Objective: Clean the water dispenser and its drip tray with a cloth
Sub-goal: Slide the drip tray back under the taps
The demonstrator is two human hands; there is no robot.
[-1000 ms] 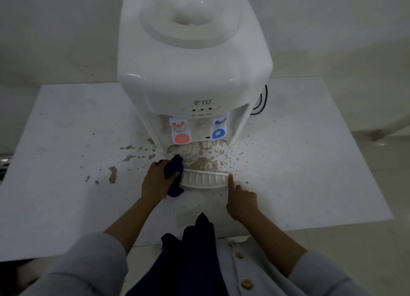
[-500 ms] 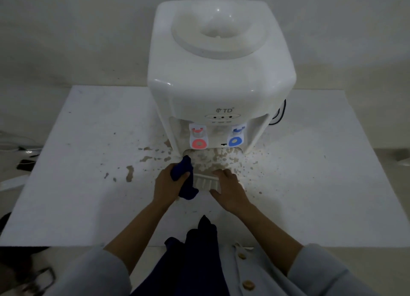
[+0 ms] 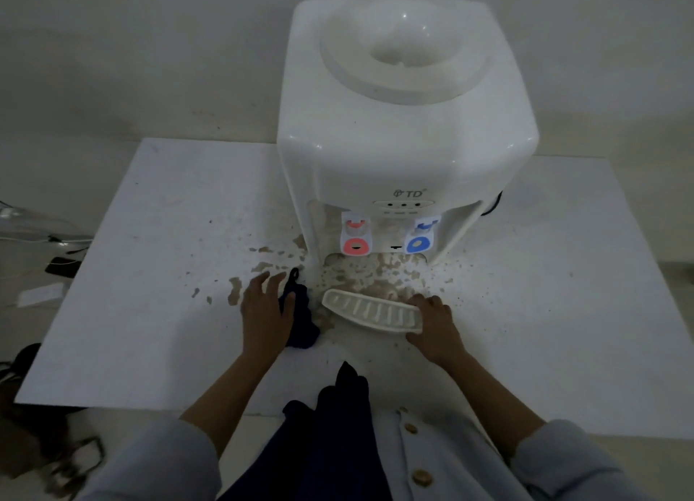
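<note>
The white water dispenser (image 3: 405, 132) stands at the back of the white table (image 3: 544, 313), with a red tap (image 3: 355, 246) and a blue tap (image 3: 417, 244) on its front. Its white slotted drip tray (image 3: 370, 310) lies out on the table in front of the base. My right hand (image 3: 435, 324) grips the tray's right end, fingers above and thumb below. My left hand (image 3: 264, 313) rests to the left of the tray with fingers spread and straight. Its thumb and palm lie on a dark blue cloth (image 3: 300, 324) crumpled on the table.
Brown stains (image 3: 375, 271) are spattered over the table in front of the dispenser and to its left. A black cable (image 3: 496, 204) runs behind the dispenser's right side. Cables and small items (image 3: 60, 264) lie on the floor at left. A dark garment (image 3: 338, 425) hangs near the table's front edge.
The drip tray has come out from under the dispenser toward me. My right hand moved to its right end and closed on it. My left hand's fingers opened over the cloth.
</note>
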